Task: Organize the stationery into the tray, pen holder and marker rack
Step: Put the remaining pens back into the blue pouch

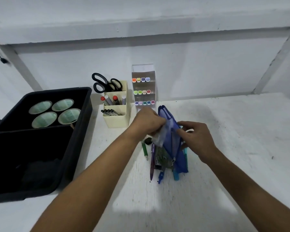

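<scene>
Blue pouch (173, 148) pinched between left hand (146, 122), right hand (193, 136); pens (152, 158) beneath

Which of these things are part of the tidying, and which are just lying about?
Part of the job: blue pouch, loose pens, black tray, pen holder, marker rack.

Just there: white table, black cord.

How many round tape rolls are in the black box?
4. The tape rolls sit in a two-by-two group at the far end of the black tray: back left, back right, front left, front right. The tray's dark near end could hide more.
</scene>
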`<act>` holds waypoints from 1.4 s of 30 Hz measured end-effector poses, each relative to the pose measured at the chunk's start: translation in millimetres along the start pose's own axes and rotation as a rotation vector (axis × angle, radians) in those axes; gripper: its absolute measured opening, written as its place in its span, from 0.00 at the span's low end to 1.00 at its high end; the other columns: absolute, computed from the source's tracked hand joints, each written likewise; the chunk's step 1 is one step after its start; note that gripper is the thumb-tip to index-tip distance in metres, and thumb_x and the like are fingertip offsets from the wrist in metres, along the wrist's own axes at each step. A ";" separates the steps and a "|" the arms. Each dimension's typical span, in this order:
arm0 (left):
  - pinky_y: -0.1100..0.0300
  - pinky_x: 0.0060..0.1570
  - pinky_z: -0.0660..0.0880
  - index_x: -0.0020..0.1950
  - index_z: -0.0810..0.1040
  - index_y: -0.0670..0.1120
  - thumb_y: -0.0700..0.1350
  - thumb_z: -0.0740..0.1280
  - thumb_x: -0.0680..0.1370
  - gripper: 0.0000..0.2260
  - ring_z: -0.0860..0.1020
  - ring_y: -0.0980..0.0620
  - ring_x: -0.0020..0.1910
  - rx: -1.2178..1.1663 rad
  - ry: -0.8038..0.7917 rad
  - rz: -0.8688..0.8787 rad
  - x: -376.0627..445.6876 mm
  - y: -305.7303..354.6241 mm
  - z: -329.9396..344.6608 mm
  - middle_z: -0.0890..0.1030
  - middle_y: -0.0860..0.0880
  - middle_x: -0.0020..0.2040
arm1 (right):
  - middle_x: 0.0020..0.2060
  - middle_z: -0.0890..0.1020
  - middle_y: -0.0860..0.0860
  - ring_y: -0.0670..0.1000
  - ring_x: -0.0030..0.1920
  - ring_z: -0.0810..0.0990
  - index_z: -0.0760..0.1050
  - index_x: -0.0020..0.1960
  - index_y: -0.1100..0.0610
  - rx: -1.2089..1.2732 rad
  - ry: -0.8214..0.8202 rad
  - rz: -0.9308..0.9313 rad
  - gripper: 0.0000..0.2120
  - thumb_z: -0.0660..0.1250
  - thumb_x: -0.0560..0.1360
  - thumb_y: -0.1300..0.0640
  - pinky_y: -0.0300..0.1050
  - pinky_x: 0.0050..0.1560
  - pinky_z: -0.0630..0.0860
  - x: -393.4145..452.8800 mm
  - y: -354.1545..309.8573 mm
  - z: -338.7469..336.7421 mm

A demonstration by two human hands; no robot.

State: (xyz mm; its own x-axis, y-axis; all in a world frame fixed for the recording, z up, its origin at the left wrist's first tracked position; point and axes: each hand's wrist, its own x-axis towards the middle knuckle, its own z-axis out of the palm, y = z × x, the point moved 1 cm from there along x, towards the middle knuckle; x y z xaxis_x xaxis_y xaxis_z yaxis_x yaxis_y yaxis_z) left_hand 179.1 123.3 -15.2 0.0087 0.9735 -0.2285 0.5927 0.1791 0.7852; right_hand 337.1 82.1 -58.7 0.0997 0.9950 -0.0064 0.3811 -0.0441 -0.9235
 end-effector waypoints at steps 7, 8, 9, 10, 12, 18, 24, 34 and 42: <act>0.56 0.40 0.82 0.54 0.78 0.39 0.40 0.69 0.73 0.11 0.83 0.44 0.44 0.147 -0.085 0.031 14.7 22.4 46.7 0.83 0.42 0.48 | 0.44 0.83 0.55 0.52 0.37 0.84 0.78 0.60 0.58 0.042 0.027 0.049 0.15 0.69 0.73 0.62 0.50 0.34 0.83 -7.4 11.6 -27.2; 0.56 0.42 0.80 0.57 0.77 0.39 0.40 0.68 0.74 0.12 0.82 0.44 0.48 0.140 -0.084 0.056 14.3 24.2 51.2 0.82 0.43 0.52 | 0.43 0.84 0.54 0.51 0.36 0.84 0.78 0.60 0.57 0.045 0.029 0.059 0.15 0.69 0.73 0.63 0.49 0.34 0.83 -8.9 13.6 -31.1; 0.58 0.42 0.76 0.60 0.76 0.39 0.39 0.67 0.75 0.14 0.80 0.44 0.52 0.137 -0.081 0.077 12.9 26.4 54.2 0.80 0.43 0.55 | 0.42 0.84 0.54 0.50 0.35 0.84 0.78 0.59 0.57 0.051 0.030 0.067 0.15 0.69 0.73 0.63 0.48 0.33 0.82 -10.1 14.8 -34.7; 0.59 0.43 0.73 0.63 0.75 0.39 0.38 0.66 0.76 0.16 0.78 0.44 0.54 0.139 -0.077 0.090 12.5 28.1 57.4 0.79 0.42 0.58 | 0.42 0.84 0.54 0.50 0.35 0.84 0.78 0.59 0.56 0.059 0.029 0.074 0.15 0.68 0.73 0.63 0.46 0.32 0.82 -11.3 15.8 -37.8; 0.58 0.45 0.74 0.65 0.73 0.39 0.37 0.65 0.76 0.17 0.77 0.43 0.57 0.141 -0.077 0.098 12.1 30.8 61.6 0.77 0.41 0.60 | 0.42 0.83 0.55 0.50 0.35 0.84 0.78 0.59 0.56 0.081 0.026 0.080 0.15 0.68 0.72 0.64 0.46 0.32 0.81 -13.0 17.0 -43.2; 0.58 0.48 0.74 0.47 0.77 0.44 0.35 0.64 0.76 0.05 0.75 0.47 0.50 0.284 -0.131 0.221 10.0 28.7 69.9 0.75 0.48 0.43 | 0.44 0.83 0.56 0.57 0.40 0.83 0.78 0.60 0.59 0.063 0.110 0.070 0.15 0.68 0.74 0.63 0.56 0.39 0.83 -11.7 19.4 -54.7; 0.64 0.43 0.71 0.60 0.80 0.43 0.36 0.66 0.74 0.15 0.79 0.50 0.51 0.254 0.001 0.289 10.7 6.9 55.2 0.81 0.45 0.55 | 0.44 0.83 0.55 0.55 0.39 0.83 0.78 0.59 0.58 0.031 0.144 0.080 0.14 0.68 0.74 0.61 0.52 0.36 0.83 -9.7 26.3 -60.6; 0.52 0.37 0.80 0.38 0.80 0.37 0.46 0.71 0.73 0.12 0.80 0.48 0.34 0.454 -0.143 0.183 -1.4 -38.8 63.1 0.82 0.43 0.35 | 0.43 0.83 0.52 0.53 0.38 0.83 0.79 0.57 0.56 0.040 0.131 0.105 0.12 0.69 0.74 0.60 0.46 0.32 0.82 -8.1 35.4 -60.7; 0.63 0.24 0.64 0.32 0.68 0.46 0.45 0.70 0.73 0.14 0.68 0.56 0.27 0.519 -0.105 0.181 -7.2 -40.0 84.5 0.70 0.51 0.29 | 0.45 0.83 0.53 0.53 0.39 0.83 0.78 0.59 0.57 0.072 0.115 0.108 0.14 0.68 0.74 0.62 0.49 0.34 0.83 -10.9 38.3 -61.4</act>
State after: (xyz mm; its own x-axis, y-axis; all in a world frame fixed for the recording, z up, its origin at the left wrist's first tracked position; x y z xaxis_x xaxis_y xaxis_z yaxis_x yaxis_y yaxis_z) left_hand 223.3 97.1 -93.6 0.2111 0.9582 -0.1933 0.8928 -0.1085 0.4371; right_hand 407.1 64.1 -70.5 0.2429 0.9678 -0.0664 0.2961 -0.1392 -0.9450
